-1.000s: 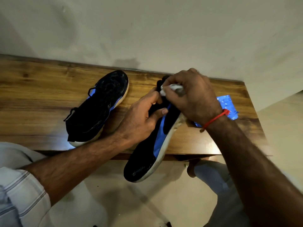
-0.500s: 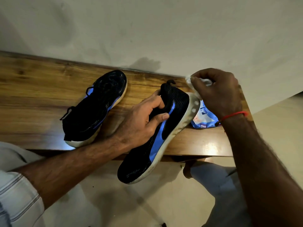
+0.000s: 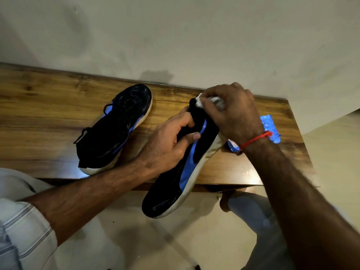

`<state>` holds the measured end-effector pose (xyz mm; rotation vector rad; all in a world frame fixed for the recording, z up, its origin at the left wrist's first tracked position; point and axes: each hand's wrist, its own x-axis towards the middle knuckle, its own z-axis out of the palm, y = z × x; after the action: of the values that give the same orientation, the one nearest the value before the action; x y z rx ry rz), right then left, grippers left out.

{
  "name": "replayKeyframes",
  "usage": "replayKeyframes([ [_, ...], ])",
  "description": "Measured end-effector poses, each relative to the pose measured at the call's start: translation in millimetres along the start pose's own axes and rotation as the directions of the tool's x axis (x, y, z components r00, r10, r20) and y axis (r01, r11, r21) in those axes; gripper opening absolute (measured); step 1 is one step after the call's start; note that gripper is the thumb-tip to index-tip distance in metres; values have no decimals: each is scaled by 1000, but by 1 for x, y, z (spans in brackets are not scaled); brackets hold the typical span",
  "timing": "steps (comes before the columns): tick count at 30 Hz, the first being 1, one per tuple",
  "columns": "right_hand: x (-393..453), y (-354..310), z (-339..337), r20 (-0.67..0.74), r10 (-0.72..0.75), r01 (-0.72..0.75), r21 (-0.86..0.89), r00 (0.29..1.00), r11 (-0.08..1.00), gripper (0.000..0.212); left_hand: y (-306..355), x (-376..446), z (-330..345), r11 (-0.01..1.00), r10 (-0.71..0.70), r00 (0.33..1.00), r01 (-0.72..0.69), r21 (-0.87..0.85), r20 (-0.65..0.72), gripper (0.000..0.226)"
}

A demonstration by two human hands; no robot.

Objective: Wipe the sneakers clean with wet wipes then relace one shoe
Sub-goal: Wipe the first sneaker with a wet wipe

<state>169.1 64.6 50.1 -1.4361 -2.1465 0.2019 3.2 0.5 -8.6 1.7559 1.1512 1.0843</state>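
**Wiping under way at the far end of the held shoe**

The left hand (image 3: 167,147) is gripping the held shoe (image 3: 181,172) around its middle, thumb lying across the upper and fingers curling into the opening. The shoe is resting tilted across the near edge of the table (image 3: 48,106), one end hanging off toward the person, the other end lying just under the right hand (image 3: 231,114). That hand is clenching a crumpled white wipe (image 3: 211,101) and pressing it onto the dark fabric at the shoe's far end.

Handling, as judged: the shoe is looking light, with a soft fabric upper that is likely giving under pressure, and a firmer pale sole rim (image 3: 202,164) that is showing grime. The mid-body grip is suiting it, since the stiffer sole is bracing against the rubbing. The wipe is limp and probably damp, so bunching it is keeping it under control.

The second shoe (image 3: 115,129) is lying flat on the table, beyond and to the outer side of the left hand, untouched, laces partly showing. A blue packet (image 3: 271,129) is sitting just behind the right wrist.
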Motion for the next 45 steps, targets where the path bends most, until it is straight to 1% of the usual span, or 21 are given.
replayKeyframes([
  [2, 8, 20, -8, 16, 148, -147, -33, 989, 989, 19, 1, 0, 1, 1000, 4, 1000, -4, 4, 4, 14],
  [4, 12, 37, -19, -2, 273, -273, 22, 962, 962, 14, 2, -2, 2, 1000, 28, 999, -28, -1, 15, 13],
  [6, 11, 36, -25, -14, 311, -308, 100, 950, 946, 11, 5, -4, 2, 998, 63, 997, -64, 11, 35, 15],
  [9, 6, 18, -24, 58, 298, -303, 126, 953, 945, 10, 6, -4, 4, 997, 69, 997, -70, 40, 42, 17],
  [12, 0, -3, -21, 171, 192, -228, 229, 966, 946, 19, 3, -1, 2, 999, 29, 999, -30, 23, 18, 14],
  [14, -4, -13, -20, 206, 75, -117, 197, 976, 973, 16, 3, 1, -1, 1000, 12, 1000, -12, 28, -3, 12],
  [16, 0, -7, -20, 155, 81, -96, 88, 985, 991, 16, 4, 1, -1, 999, 18, 1000, -18, 31, 6, 12],
  [18, 7, 5, -21, 100, 141, -140, -18, 985, 990, 18, 6, 0, 1, 997, 43, 998, -45, 54, 35, 13],
  [20, 6, 9, -19, 89, 136, -132, -44, 987, 990, 21, 9, -2, 4, 993, 79, 996, -83, 86, 47, 14],
  [23, 0, 0, -21, 113, 18, -22, 34, 993, 999, 23, 13, -6, 5, 987, 93, 995, -97, 125, 38, 16],
  [26, -4, -3, -24, 122, -61, 48, 103, 991, 994, 21, 11, -6, 4, 992, 79, 996, -82, 94, 43, 15],
  [29, -7, -10, -17, 220, -218, 202, 93, 951, 975, 24, 6, -4, 4, 999, 38, 999, -38, 17, 36, 12],
  [31, -6, -11, -16, 266, -247, 222, 120, 932, 968, 22, 3, -3, 4, 1000, 14, 999, -14, 9, 30, 13],
  [33, -3, -5, -24, 197, -154, 89, 305, 968, 948, 17, 3, -2, 3, 1000, -10, 999, 10, 3, 33, 14],
  [35, 2, 7, -32, 48, 53, -70, 526, 997, 848, 14, 0, -2, 1, 999, -40, 998, 41, -17, 45, 16],
  [36, 4, 16, -35, -23, 159, -115, 588, 987, 801, 15, -1, -1, 0, 998, -56, 997, 56, -16, 45, 17],
  [37, 5, 25, -36, -75, 233, -144, 597, 970, 789, 16, -2, -1, -1, 997, -71, 997, 72, -14, 42, 17],
  [38, 6, 31, -36, -102, 271, -167, 567, 957, 807, 18, -3, 0, -2, 996, -86, 996, 87, -12, 38, 17],
  [40, 2, 35, -30, -91, 246, -184, 436, 965, 881, 22, -4, 2, -3, 994, -107, 994, 108, -20, 35, 16],
  [43, -6, 25, -18, -2, 38, -38, 153, 999, 988, 24, -4, 2, -1, 989, -131, 990, 134, -58, 54, 13],
  [45, -7, 14, -12, 20, -42, 40, 92, 999, 995, 20, -4, 3, -1, 983, -155, 985, 161, -88, 69, 12],
])
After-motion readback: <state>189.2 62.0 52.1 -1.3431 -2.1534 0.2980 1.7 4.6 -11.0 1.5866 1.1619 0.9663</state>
